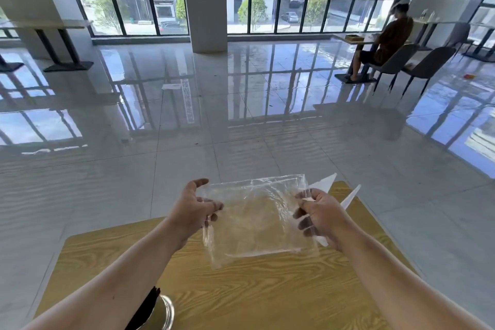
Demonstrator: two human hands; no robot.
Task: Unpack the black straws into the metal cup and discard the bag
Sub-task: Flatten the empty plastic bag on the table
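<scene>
Both of my hands hold a clear plastic bag [257, 218] stretched out above the wooden table [267, 295]. My left hand [194, 207] pinches the bag's left edge. My right hand [320, 214] grips the right edge together with a white pointed tool, apparently scissors [349, 197]. The bag looks empty. The black straws [146, 308] stand in the metal cup [163, 313] at the table's near left, partly hidden behind my left forearm.
A glossy tiled floor [187, 128] spreads beyond the table. At the far right a person [385, 37] sits at another table with grey chairs [426, 64]. Tall windows and a white pillar [206, 2] line the back.
</scene>
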